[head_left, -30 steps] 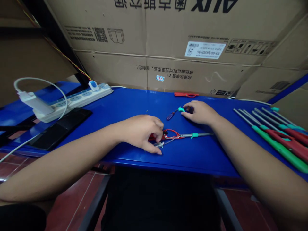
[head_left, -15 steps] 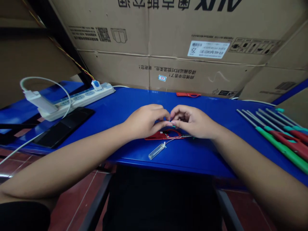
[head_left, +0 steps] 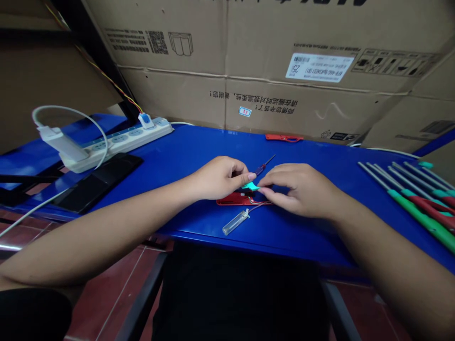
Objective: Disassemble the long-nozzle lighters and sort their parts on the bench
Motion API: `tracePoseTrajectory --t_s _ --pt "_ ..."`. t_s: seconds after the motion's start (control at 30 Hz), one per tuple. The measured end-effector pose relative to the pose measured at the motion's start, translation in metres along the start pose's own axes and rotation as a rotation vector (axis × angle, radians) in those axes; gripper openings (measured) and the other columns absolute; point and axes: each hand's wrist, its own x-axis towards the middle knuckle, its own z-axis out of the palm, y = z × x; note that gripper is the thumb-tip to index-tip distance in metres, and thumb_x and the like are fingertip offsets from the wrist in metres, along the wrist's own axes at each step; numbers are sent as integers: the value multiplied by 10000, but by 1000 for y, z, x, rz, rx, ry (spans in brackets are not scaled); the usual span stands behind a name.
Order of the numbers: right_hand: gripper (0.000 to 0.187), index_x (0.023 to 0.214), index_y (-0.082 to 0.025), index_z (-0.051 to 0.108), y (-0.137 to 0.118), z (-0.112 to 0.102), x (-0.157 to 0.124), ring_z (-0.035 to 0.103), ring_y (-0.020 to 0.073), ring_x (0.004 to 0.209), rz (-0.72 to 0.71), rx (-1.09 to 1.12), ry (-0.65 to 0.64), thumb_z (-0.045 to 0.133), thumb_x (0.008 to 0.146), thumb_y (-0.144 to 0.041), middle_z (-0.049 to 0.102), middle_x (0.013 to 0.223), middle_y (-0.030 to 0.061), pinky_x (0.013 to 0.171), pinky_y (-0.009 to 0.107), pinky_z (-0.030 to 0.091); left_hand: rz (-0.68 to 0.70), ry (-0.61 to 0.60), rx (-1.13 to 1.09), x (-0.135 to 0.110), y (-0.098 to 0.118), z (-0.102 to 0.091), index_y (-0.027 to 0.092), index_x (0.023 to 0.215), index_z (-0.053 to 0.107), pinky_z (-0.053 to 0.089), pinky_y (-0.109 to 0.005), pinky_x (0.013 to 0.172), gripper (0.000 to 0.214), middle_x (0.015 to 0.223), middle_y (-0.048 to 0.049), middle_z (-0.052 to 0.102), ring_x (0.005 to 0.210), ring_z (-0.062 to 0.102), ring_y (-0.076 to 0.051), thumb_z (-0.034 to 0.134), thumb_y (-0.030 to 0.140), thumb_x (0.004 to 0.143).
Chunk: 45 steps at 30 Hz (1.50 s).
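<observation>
My left hand [head_left: 218, 179] pinches a small teal plastic piece [head_left: 251, 186] at the middle of the blue table [head_left: 199, 151]. The fingertips of my right hand [head_left: 298, 189] reach its other end, but I cannot tell whether they grip it. Just above rises a small purple-handled screwdriver [head_left: 260, 168]. Beneath both hands lies a red part [head_left: 231, 200] with thin wire looped over it. A clear tube with a white end [head_left: 234, 223] lies nearer me, touching neither hand.
A white power strip [head_left: 121, 142] with a plugged-in charger and a black tablet or phone [head_left: 97, 182] lie at left. Red snips [head_left: 284, 138] sit by the cardboard boxes [head_left: 284, 61]. Several long tools with green and red handles [head_left: 415, 203] lie at right.
My hands have moved together at the centre, and the left has left the clear tube uncovered. The teal piece now shows between them, and the purple screwdriver stands above them.
</observation>
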Motion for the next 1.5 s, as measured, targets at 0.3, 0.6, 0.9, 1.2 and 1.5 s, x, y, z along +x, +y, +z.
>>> tracePoseTrajectory --t_s 0.3,0.6,0.9,1.2,1.5 --pt "160 855 -218 787 10 10 -19 631 168 794 122 40 -20 629 862 -243 708 845 41 719 305 478 -17 -156 63 0 -18 -1 195 871 734 400 -238 624 269 807 -11 701 691 605 -121 643 448 882" --pt "171 877 -216 790 15 14 -17 616 160 768 46 46 -67 619 872 -217 698 835 39 735 315 471 -63 -251 -19 3 -18 3 185 875 724 377 -221 575 223 763 6 694 632 580 -98 653 396 873" --pt "206 938 -219 790 14 17 -21 621 149 815 123 132 -107 586 920 -248 684 888 45 754 296 469 -66 -255 -74 1 -15 2 179 863 719 367 -216 558 221 747 8 680 619 564 -98 633 382 872" --pt "205 819 -240 796 12 8 0 614 128 684 451 340 -348 636 858 -361 698 836 12 634 264 467 19 -233 -65 1 -23 5 184 864 710 392 -222 606 227 764 6 692 651 589 -104 622 393 878" --pt "153 838 -236 781 18 1 21 530 101 548 699 496 -581 719 758 -350 690 667 -22 501 219 384 121 -144 70 -9 -22 13 221 1006 689 366 -338 884 183 932 -20 700 906 584 -174 543 311 941"
